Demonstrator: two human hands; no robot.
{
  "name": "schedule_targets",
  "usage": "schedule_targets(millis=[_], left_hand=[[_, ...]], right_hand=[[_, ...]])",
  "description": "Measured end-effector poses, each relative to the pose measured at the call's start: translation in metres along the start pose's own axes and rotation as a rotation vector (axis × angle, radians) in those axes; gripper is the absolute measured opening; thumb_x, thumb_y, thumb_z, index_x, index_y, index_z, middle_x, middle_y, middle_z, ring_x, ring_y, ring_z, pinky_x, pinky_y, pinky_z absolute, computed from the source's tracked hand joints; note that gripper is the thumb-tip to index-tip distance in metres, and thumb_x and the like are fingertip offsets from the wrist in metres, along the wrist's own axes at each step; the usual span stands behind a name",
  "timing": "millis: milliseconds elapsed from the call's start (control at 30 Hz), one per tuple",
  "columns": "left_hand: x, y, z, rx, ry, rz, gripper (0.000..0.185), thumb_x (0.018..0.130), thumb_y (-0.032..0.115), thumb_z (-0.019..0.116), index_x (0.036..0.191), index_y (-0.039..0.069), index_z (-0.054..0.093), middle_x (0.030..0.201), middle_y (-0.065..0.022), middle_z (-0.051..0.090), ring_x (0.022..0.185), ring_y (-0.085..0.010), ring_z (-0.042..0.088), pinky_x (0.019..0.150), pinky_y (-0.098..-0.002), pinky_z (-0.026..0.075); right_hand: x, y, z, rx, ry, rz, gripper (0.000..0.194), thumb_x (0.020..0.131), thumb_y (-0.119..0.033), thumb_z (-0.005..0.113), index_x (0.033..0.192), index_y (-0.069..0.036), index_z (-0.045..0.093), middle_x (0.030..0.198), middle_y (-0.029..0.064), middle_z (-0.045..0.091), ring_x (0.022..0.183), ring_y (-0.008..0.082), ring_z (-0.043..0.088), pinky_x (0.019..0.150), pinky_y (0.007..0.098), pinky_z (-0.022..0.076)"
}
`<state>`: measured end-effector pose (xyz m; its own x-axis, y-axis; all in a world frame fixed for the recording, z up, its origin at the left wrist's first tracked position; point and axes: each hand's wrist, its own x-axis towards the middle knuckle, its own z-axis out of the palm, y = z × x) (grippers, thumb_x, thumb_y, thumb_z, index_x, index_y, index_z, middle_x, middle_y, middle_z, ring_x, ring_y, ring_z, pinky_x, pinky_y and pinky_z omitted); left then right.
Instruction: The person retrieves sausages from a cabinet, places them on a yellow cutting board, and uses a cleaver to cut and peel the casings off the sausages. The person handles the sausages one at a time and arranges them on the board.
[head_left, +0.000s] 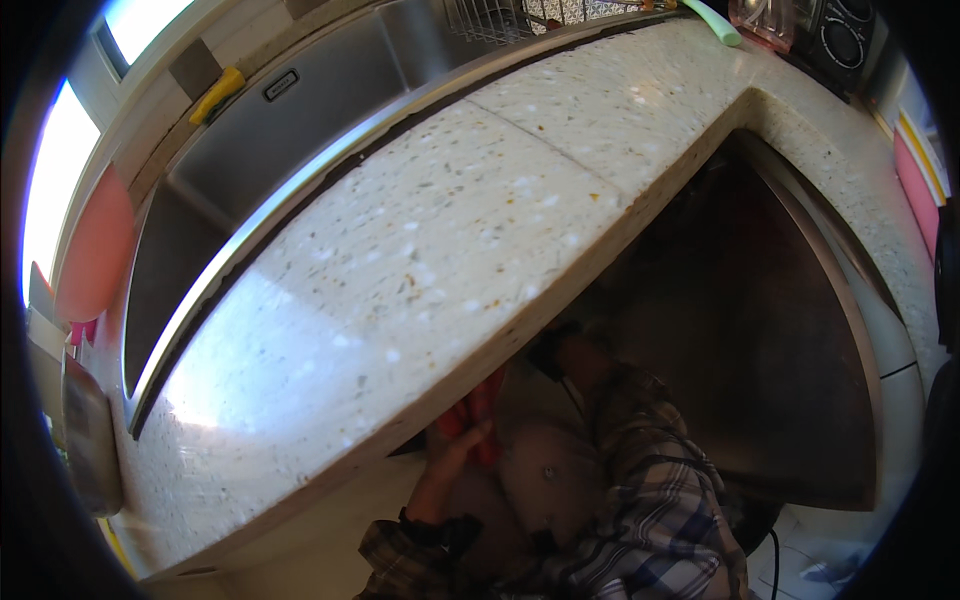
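Note:
Below the front edge of the speckled stone countertop (420, 262), my left hand (448, 457) is closed around long red items (486, 397), which are in shadow. Their exact kind cannot be told, and their upper ends pass out of sight under the counter edge. My right forearm, in a plaid sleeve (652, 420), reaches forward and down beside the dark panel. My right hand itself is out of view, lost in shadow behind the counter edge.
A stainless steel sink (315, 127) with a wire rack (487, 19) lies beyond the counter. A yellow cloth or sponge (217, 94) is on its rear ledge. A large dark, glossy panel (757, 322) stands at the right. A black appliance with knobs (840, 45) and a green handle (712, 22) are at top right.

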<state>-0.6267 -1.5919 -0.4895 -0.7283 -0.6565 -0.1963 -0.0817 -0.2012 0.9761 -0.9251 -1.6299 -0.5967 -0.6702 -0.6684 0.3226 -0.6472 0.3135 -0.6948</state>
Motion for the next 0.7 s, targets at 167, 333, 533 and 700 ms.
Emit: schedule_targets(millis=[167, 333, 533, 700], left_hand=[[-0.006, 0.011, 0.005, 0.004, -0.017, -0.183, 0.063, 0.077, 0.016, 0.078, 0.130, 0.000, 0.049, 0.122, -0.0113, 0.057, 0.110, -0.0238, 0.057, 0.091, -0.0357, 0.049], [-0.018, 0.025, 0.003, 0.175, -0.050, -0.054, 0.055, 0.080, 0.019, 0.075, 0.127, 0.002, 0.053, 0.120, -0.0133, 0.059, 0.108, -0.0229, 0.056, 0.090, -0.0352, 0.048], [-0.006, 0.051, 0.016, 0.000, 0.023, -0.402, 0.088, 0.072, 0.008, 0.078, 0.143, 0.000, 0.027, 0.136, -0.0183, 0.043, 0.123, -0.0291, 0.046, 0.099, -0.0409, 0.044], [-0.005, 0.074, 0.044, -0.032, 0.076, -0.359, 0.065, 0.076, 0.010, 0.074, 0.129, 0.001, 0.039, 0.121, -0.0137, 0.049, 0.104, -0.0230, 0.048, 0.084, -0.0355, 0.043]], right_hand=[[0.000, 0.009, -0.024, 0.114, 0.174, 0.028, 0.042, 0.082, -0.026, 0.066, 0.117, -0.003, 0.060, 0.110, 0.0190, 0.065, 0.103, 0.0380, 0.061, 0.085, 0.0457, 0.0497], [-0.025, 0.003, -0.064, -0.181, 0.153, -0.062, 0.040, 0.079, -0.029, 0.068, 0.113, -0.009, 0.064, 0.104, 0.0174, 0.067, 0.095, 0.0365, 0.065, 0.076, 0.0454, 0.0525], [-0.070, -0.044, -0.111, -0.230, 0.094, 0.065, 0.023, 0.076, -0.020, 0.071, 0.094, -0.007, 0.069, 0.091, 0.0167, 0.067, 0.076, 0.0355, 0.066, 0.063, 0.0457, 0.0523], [-0.098, -0.110, -0.174, -0.041, 0.244, 0.158, 0.023, 0.077, -0.013, 0.068, 0.100, -0.008, 0.070, 0.088, 0.0166, 0.067, 0.072, 0.0345, 0.066, 0.061, 0.0435, 0.0526]])
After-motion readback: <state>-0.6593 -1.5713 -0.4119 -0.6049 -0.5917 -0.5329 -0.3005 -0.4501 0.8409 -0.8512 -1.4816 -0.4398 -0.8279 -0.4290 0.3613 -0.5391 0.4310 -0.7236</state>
